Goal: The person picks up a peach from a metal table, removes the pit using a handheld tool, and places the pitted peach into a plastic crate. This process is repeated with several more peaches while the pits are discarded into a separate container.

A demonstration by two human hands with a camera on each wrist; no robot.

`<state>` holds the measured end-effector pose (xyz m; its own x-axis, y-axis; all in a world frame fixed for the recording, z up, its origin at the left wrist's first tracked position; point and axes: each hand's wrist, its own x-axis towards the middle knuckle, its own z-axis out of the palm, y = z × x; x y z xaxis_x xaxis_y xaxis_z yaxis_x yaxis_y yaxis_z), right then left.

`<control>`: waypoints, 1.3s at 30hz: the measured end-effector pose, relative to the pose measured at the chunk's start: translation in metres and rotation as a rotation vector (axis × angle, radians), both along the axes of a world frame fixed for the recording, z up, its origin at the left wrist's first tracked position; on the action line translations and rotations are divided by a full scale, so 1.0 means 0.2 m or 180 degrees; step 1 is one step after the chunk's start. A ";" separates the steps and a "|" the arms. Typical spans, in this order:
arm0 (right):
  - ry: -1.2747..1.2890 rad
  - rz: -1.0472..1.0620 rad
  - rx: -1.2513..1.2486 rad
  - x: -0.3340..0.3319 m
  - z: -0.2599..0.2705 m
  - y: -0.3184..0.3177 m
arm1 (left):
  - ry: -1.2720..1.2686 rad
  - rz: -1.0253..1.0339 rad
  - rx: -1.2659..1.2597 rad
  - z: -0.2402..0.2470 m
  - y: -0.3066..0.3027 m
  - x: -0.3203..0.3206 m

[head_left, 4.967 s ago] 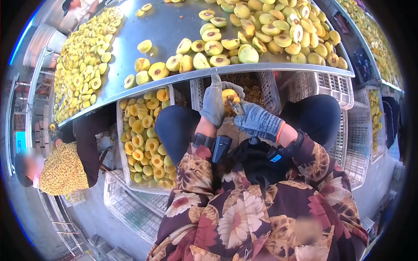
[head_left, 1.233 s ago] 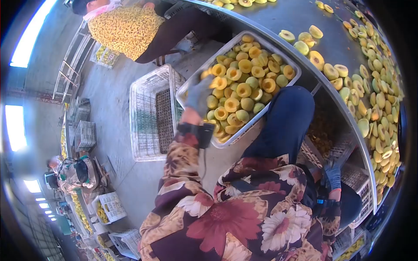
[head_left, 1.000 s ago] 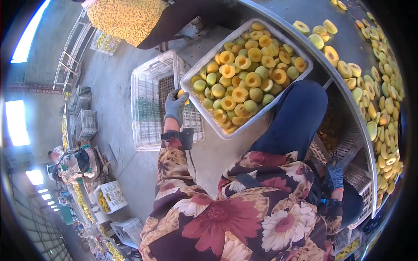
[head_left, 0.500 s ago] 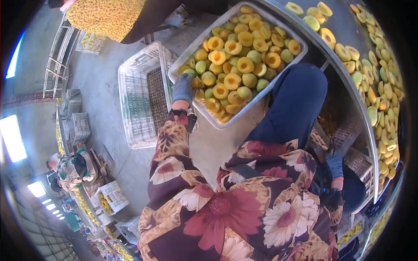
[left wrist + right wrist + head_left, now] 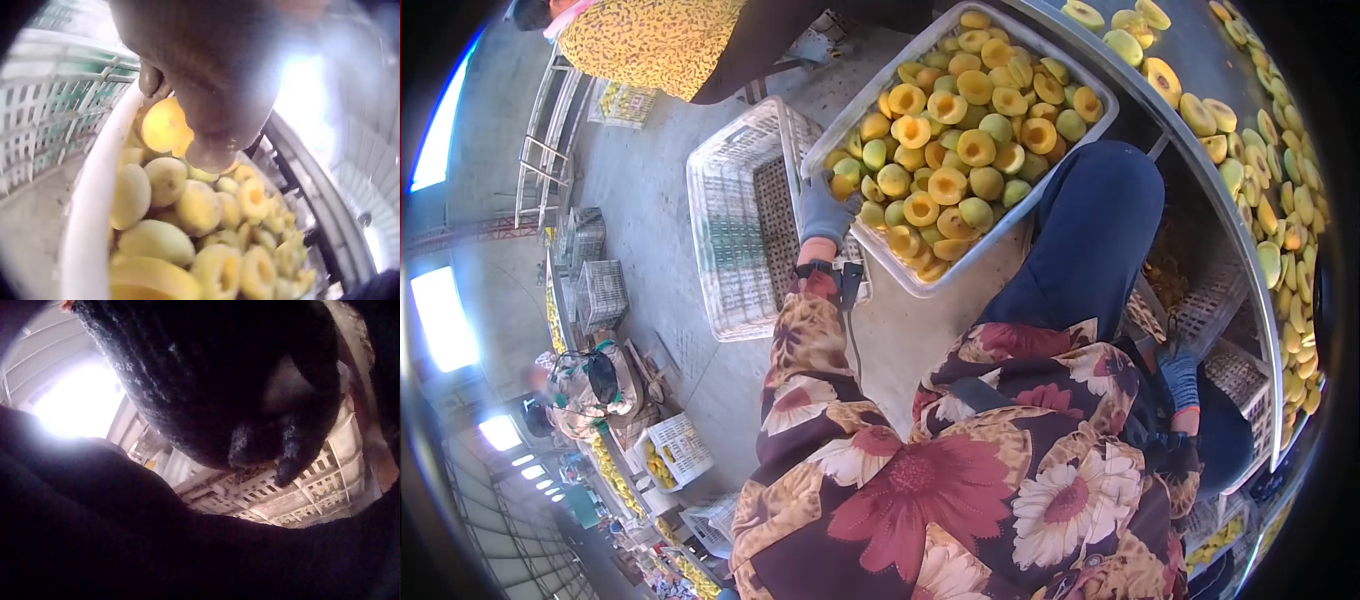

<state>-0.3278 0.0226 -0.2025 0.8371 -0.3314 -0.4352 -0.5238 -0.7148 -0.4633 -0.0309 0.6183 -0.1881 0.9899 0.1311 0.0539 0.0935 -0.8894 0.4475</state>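
Note:
My gloved left hand (image 5: 828, 213) is at the near left corner of a white crate (image 5: 1000, 240) filled with pitted yellow peach halves (image 5: 976, 147). In the left wrist view, thumb and fingers pinch a bright yellow peach half (image 5: 164, 125) just inside the crate's rim (image 5: 94, 206), close over the other halves. My right hand (image 5: 1178, 378), in a blue-grey knitted glove, stays low by my right thigh. Its fingers are curled, and a thin metal tool (image 5: 1172, 328) sticks out from them. The right wrist view is dark, with the tool hidden there.
Another white crate (image 5: 730, 245) stands against the filled one's left side. A metal table (image 5: 1200, 165) bearing many peach halves runs along the right. Under it sits a crate of dark scraps (image 5: 1168, 285). A seated person in a yellow patterned top (image 5: 650, 40) is at upper left.
Five seconds ago both hands worked together on a peach half; the left then moved to the crate as the view turned left. It has shifted from outside the rim to the crate's corner.

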 end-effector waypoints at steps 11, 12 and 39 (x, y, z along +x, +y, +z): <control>0.0173 0.0279 -0.0329 -0.01 -0.02 0.01 | 0.1314 -0.1783 0.0590 0.11 -0.43 -0.41; 0.0215 0.0253 -0.0297 -0.02 0.00 0.01 | 0.1305 -0.1778 0.0521 0.10 -0.44 -0.41; -0.0048 -0.0185 0.0030 -0.03 0.09 0.07 | 0.0816 -0.0526 0.0935 0.11 -0.14 0.10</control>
